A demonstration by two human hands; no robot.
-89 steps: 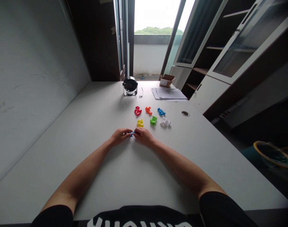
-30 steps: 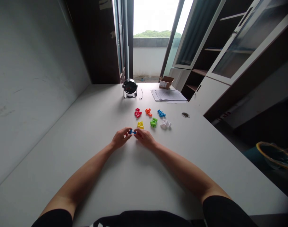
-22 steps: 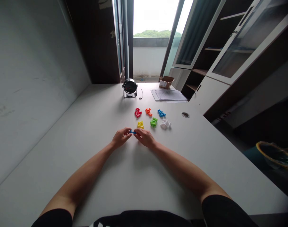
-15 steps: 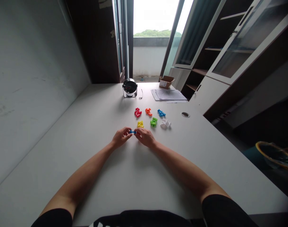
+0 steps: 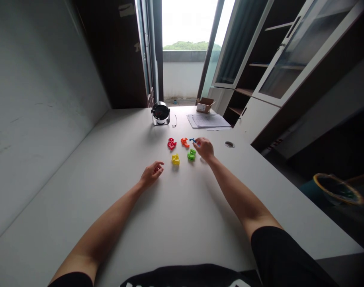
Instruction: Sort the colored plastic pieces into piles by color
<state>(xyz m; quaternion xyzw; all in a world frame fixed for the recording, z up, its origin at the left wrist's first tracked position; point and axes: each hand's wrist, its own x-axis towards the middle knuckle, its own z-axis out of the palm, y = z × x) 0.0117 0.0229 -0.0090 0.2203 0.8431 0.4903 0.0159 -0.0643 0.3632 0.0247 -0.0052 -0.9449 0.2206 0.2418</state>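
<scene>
My right hand [image 5: 204, 148] is over the right side of the group of plastic pieces, its fingers closed on a small blue plastic piece [image 5: 192, 140] that shows at the fingertips. Other blue pieces and the white ones are mostly hidden behind this hand. My left hand [image 5: 152, 173] rests just above the table with fingers apart and holds nothing. Nearest to it are the yellow pieces [image 5: 175, 160]. Green pieces [image 5: 191, 155] lie just below the right fingertips. Orange pieces [image 5: 184, 142] and red pieces [image 5: 171, 144] lie farther back in small piles.
On the white table [image 5: 170, 227] stand a round black device on a metal stand [image 5: 160, 113] and an open cardboard box [image 5: 205, 105]. Papers [image 5: 208, 120] and a thin cord [image 5: 175, 120] lie nearby. A round cable hole [image 5: 229, 144] is at right.
My hands have parted. The right hand has moved forward and right with the blue piece, to the blue pile. The left hand has let go and stays near its place. The view has shifted slightly.
</scene>
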